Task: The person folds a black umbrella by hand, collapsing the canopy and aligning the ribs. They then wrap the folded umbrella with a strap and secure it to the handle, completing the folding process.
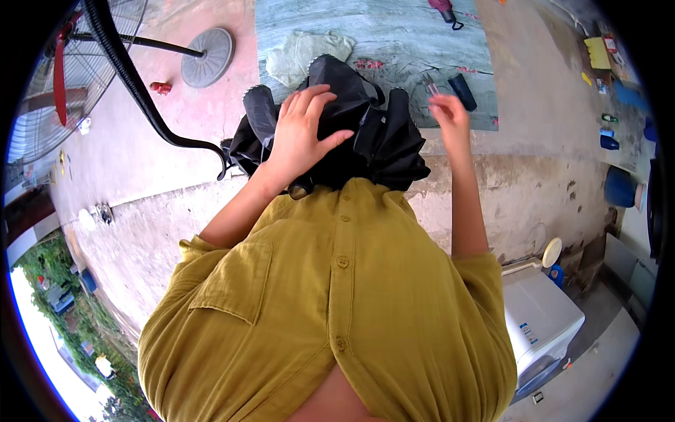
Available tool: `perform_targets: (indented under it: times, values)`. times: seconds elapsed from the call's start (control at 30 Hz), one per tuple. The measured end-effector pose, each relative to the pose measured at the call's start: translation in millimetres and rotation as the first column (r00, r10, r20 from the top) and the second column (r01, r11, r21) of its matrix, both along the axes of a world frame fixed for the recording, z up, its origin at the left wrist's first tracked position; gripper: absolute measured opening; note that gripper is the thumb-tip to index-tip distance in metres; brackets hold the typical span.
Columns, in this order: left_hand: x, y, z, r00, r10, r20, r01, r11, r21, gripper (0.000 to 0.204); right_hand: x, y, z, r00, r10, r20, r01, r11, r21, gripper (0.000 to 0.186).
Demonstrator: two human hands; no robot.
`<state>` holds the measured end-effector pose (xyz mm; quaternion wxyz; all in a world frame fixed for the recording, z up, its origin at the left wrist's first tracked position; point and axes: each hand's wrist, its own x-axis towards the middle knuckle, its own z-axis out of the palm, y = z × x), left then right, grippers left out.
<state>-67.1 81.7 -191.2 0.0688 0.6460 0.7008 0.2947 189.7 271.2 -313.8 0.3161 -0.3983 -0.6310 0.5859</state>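
A black umbrella (344,98), its fabric bunched in loose folds, lies across my lap. My left hand (302,126) rests on its left part, with the fingers and thumb apart. A short dark rounded end (300,188) pokes out below that wrist. My right hand (450,112) is raised off the fabric, to the right of the umbrella. Its thumb and fingertips are pinched together, and whatever they may hold is too small and blurred to name. Just beyond them, a dark blue pouch (462,92) lies on the blue mat (394,35).
A pale crumpled cloth (309,56) and a maroon folded umbrella (443,10) lie on the mat. At left stand a fan with a round grey base (207,58) and a ribbed black hose (133,95). A white appliance (538,316) is at lower right.
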Motion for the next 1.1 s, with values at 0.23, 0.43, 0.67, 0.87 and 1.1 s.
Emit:
perform_targets:
  times: [0.23,0.43,0.67,0.87,1.1]
  values:
    - [21,11,1,0.991,-0.115,0.066,0.118,0.992,-0.037,0.045,-50,37,-17,0.912,0.359,0.199,-0.181,0.788,-0.589,0.037]
    - [50,11,5,0.942,-0.327,0.076,0.33,0.944,-0.029,0.049,-23,54,-26,0.923,0.329,-0.201,-0.381,0.703,-0.601,0.035]
    - [57,14,-10,0.916,-0.389,-0.095,0.382,0.92,-0.09,0.049,-5,43,3,0.835,0.549,0.028,-0.419,0.67,-0.613,0.041]
    - [75,51,-6,0.92,-0.371,-0.127,0.36,0.927,-0.1,0.052,-15,28,9,0.93,0.222,-0.293,-0.362,0.692,-0.624,0.038]
    - [69,60,-19,0.843,-0.488,-0.226,0.396,0.848,-0.353,0.05,-20,20,2,0.914,0.126,-0.387,-0.335,0.772,-0.54,0.036]
